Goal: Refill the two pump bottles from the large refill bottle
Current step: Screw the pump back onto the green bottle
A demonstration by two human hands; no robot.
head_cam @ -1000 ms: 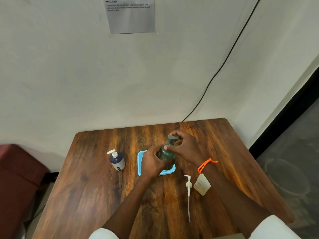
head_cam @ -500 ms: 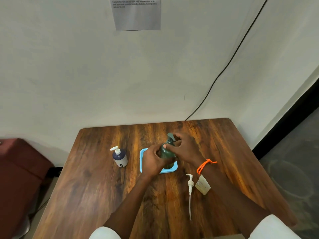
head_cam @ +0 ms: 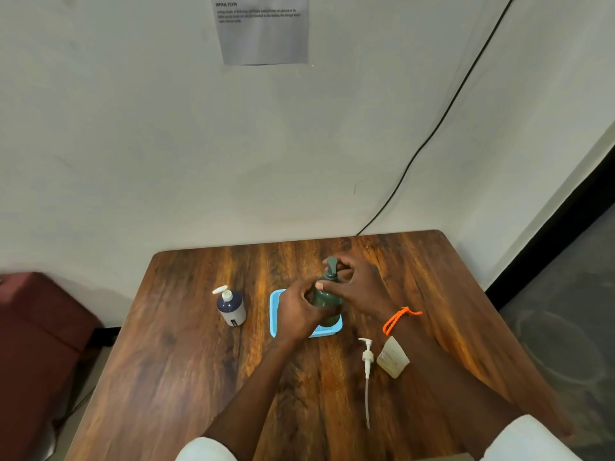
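Hands [head_cam: 301, 309] around green bottle [head_cam: 326, 299]

I read this as a staged test room: printed instruction sheet [head_cam: 263, 28] (text unreadable) taped to a bare wall [head_cam: 133, 144] above one wooden tabletop [head_cam: 186, 361].

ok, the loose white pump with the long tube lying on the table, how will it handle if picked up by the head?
The loose white pump looks light: small plastic head. Its thin dip tube already bows slightly on the table, so it will probably dangle and flex. Lying flat, a push would likely slide or pivot it, not tip it.
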